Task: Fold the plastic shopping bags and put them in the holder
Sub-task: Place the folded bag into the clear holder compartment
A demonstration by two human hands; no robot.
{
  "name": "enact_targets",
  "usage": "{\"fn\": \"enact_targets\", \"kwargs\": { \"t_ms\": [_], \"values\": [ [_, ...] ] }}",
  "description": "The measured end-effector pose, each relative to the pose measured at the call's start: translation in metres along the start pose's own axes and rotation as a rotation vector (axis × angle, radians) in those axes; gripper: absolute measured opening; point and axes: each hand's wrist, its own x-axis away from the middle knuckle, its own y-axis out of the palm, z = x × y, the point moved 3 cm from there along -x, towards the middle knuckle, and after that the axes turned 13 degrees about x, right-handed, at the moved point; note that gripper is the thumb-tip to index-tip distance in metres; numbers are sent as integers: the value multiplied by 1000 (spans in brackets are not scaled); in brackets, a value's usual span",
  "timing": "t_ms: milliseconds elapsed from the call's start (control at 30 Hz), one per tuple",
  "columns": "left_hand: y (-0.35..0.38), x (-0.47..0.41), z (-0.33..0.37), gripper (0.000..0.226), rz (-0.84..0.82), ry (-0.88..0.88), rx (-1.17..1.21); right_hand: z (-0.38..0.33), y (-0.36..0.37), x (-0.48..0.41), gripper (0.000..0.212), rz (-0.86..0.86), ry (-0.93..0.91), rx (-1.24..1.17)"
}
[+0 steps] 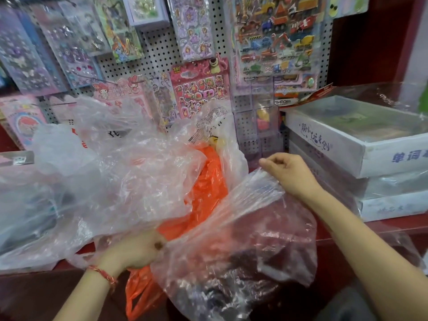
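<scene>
A clear plastic bag (245, 249) is stretched between my two hands over the red counter's front edge. My left hand (136, 249) grips its lower left end, bunched in the fist. My right hand (287, 172) pinches its upper right edge. Behind it lies a crumpled orange bag (206, 193), whose handles hang down at the counter's front. A heap of several clear and whitish bags (111, 172) fills the left and middle of the counter. I see no holder.
Stacked white boxes (361, 154) wrapped in film stand at the right on the red counter (379, 230). A perforated display panel (162, 49) hung with sticker packs rises right behind the bags. A clear acrylic rack (264, 121) stands between the bags and the boxes.
</scene>
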Motion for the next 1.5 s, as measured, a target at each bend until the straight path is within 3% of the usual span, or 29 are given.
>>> {"fn": "enact_targets", "kwargs": {
  "t_ms": [67, 167, 200, 267, 367, 433, 567, 700, 800, 933, 1033, 1200, 1367, 1500],
  "values": [
    [-5, 4, 22, 34, 94, 75, 81, -16, 6, 9, 27, -133, 1, -77],
    [-4, 11, 82, 27, 318, 257, 594, -38, 25, 28, 19, -309, -8, -214],
    [0, 9, 98, 21, 369, 330, 668, -44, 31, 33, 18, -332, -11, -277],
    [11, 3, 113, 13, 437, 442, 614, -51, 40, 39, 17, -320, -33, -354],
    [17, -7, 108, 29, 447, 431, 679, -51, 37, 42, 12, -287, -86, -327],
    [14, -5, 106, 28, 447, 433, 697, -44, 27, 41, 13, -373, -102, -293],
    [4, 2, 103, 31, 471, 450, 656, -20, 8, 42, 23, -700, -173, -57],
    [-3, 6, 91, 30, 501, 417, 672, -2, -4, 42, 18, -747, -155, 146],
    [-4, 8, 91, 36, 475, 424, 695, -6, -7, 42, 14, -743, -180, 109],
    [-1, 10, 99, 29, 429, 445, 700, -19, 3, 47, 31, -792, -209, 16],
    [3, 10, 103, 38, 402, 461, 722, -29, 15, 52, 28, -839, -237, -27],
    [8, 12, 103, 45, 381, 486, 656, -35, 23, 53, 15, -742, -221, -73],
    [8, 14, 94, 39, 433, 483, 643, -39, 19, 59, 22, -836, -226, -165],
    [12, 18, 87, 36, 455, 476, 609, -37, 22, 64, 12, -921, -241, -131]
  ]
}}
